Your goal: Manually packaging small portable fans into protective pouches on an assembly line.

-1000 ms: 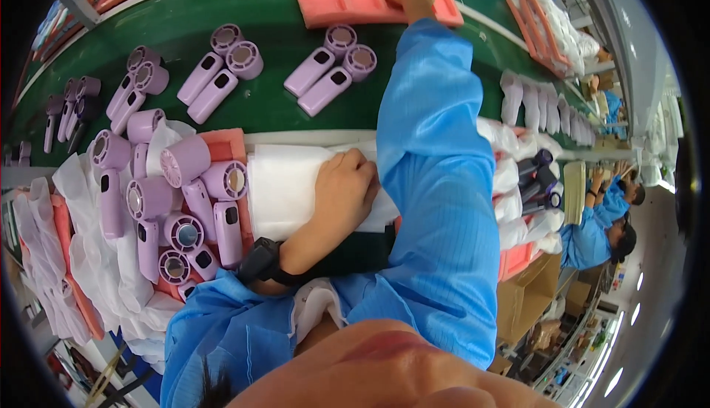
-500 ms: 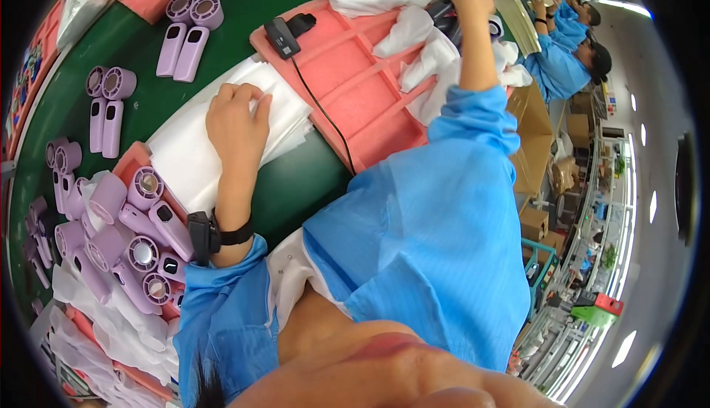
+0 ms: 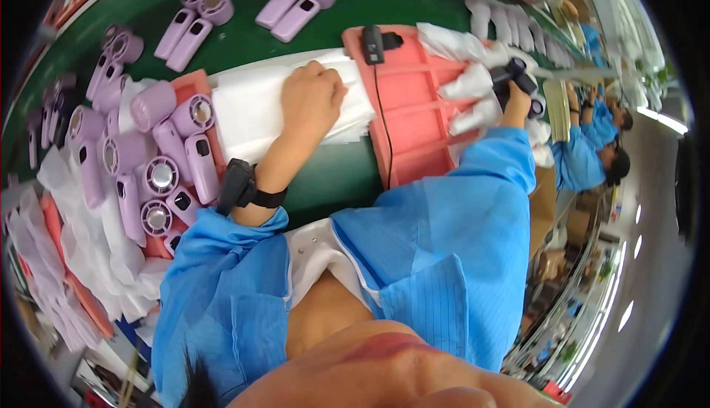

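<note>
My left hand (image 3: pixel 314 101) rests on a stack of thin white sheets or sleeves (image 3: pixel 248 109), its fingers curled in and the fingertips hidden. At the far right, my right hand (image 3: pixel 516 106) is closed around a dark handheld fan (image 3: pixel 523 77), partly hidden by the fingers. That hand is over the right end of a pink divided tray (image 3: pixel 418 145). White-wrapped items (image 3: pixel 473 83) lie in the tray beside it. A black device (image 3: pixel 373 44) with a cable sits on the tray's left part.
Lilac handheld fans (image 3: pixel 200 157) are heaped in a pink tray at left. More lilac fans (image 3: pixel 299 5) stand in groups along the green table (image 3: pixel 244 38). White sleeves (image 3: pixel 89 223) hang at lower left. Co-workers in blue (image 3: pixel 577 157) are at the right. Wrapped items (image 3: pixel 510 24) line the far side.
The view has turned, so the tray and stack appear further right. The dark fan in my right hand now shows more clearly, raised above the tray. My left hand stays on the white stack.
</note>
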Tool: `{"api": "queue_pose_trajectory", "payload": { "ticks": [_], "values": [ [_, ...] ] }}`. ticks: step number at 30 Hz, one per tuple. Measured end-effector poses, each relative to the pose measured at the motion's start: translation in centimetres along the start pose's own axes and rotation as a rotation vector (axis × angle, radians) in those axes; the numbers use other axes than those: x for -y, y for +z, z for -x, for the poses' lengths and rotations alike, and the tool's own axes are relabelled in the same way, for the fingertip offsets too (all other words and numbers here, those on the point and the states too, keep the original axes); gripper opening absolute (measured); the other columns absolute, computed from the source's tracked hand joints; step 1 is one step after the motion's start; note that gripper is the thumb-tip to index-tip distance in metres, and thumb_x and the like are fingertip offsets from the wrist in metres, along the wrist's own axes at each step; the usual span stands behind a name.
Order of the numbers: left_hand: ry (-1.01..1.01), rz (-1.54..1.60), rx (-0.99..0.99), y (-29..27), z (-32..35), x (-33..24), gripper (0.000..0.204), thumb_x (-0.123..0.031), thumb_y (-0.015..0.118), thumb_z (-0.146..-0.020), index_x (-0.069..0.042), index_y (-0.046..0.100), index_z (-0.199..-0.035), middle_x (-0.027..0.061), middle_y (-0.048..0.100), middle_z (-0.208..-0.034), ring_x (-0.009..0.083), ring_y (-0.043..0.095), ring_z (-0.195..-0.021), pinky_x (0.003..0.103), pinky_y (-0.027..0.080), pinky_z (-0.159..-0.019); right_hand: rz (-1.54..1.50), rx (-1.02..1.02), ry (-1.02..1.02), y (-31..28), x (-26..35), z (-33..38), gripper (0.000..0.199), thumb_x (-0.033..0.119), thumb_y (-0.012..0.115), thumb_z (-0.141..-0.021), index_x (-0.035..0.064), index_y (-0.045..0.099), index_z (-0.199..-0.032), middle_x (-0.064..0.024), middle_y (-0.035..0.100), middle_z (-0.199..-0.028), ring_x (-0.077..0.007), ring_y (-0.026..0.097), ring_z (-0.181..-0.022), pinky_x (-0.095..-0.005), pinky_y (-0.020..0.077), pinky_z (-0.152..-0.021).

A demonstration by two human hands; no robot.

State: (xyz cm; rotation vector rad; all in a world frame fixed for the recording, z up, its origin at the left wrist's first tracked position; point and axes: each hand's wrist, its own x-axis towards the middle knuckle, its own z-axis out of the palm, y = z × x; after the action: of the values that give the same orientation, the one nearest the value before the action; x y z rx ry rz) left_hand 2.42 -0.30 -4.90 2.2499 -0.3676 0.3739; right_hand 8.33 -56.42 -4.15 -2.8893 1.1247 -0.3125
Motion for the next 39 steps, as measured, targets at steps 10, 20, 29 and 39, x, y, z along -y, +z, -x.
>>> {"api": "queue_pose_trajectory", "payload": {
  "ticks": [10, 20, 29, 39],
  "values": [
    [-0.004, 0.012, 0.004, 1.0, 0.2, -0.6, 0.011, -0.015, 0.071, -0.072, -0.005, 0.067, -0.074, 0.0115, 0.060, -0.081, 0.0298, 0.057, -0.082, 0.042, 0.045, -0.072, 0.088, -0.174, -0.181, -2.6, -0.9, 4.3, 0.043, 0.034, 0.079, -0.065, 0.0046, 0.072, -0.096, -0.0144, 0.070, -0.089, -0.0282, 0.068, -0.081, -0.0387, 0.0525, -0.070],
    [0.030, 0.017, -0.047, 1.2, 0.0, -0.6, 0.010, -0.015, 0.072, -0.072, -0.009, 0.063, -0.072, 0.0068, 0.057, -0.078, 0.0277, 0.057, -0.079, 0.040, 0.045, -0.071, -0.916, -0.064, 0.450, -1.1, -3.0, -1.1, 0.043, 0.020, 0.087, -0.059, 0.0013, 0.069, -0.093, -0.0082, 0.066, -0.089, -0.0234, 0.064, -0.077, -0.0376, 0.0540, -0.068],
    [0.001, -0.003, -0.049, 0.9, 0.4, -0.4, 0.011, -0.015, 0.072, -0.072, -0.009, 0.064, -0.072, 0.0071, 0.057, -0.078, 0.0276, 0.057, -0.078, 0.039, 0.045, -0.070, 0.396, -0.241, -0.172, -12.3, 13.7, 5.5, 0.058, 0.054, 0.069, -0.074, 0.0064, 0.068, -0.108, -0.0170, 0.066, -0.111, -0.0323, 0.064, -0.101, -0.0468, 0.0504, -0.083],
    [0.005, 0.053, 0.014, 0.6, -0.1, -0.8, 0.011, -0.017, 0.071, -0.075, -0.007, 0.064, -0.074, 0.0083, 0.058, -0.077, 0.0290, 0.057, -0.077, 0.040, 0.046, -0.069, -0.433, 0.370, -1.340, 1.4, 37.0, 9.8, 0.062, 0.011, 0.070, -0.068, 0.0059, 0.051, -0.127, -0.0090, 0.063, -0.113, -0.0230, 0.060, -0.100, -0.0309, 0.0469, -0.088]
  ]
}}
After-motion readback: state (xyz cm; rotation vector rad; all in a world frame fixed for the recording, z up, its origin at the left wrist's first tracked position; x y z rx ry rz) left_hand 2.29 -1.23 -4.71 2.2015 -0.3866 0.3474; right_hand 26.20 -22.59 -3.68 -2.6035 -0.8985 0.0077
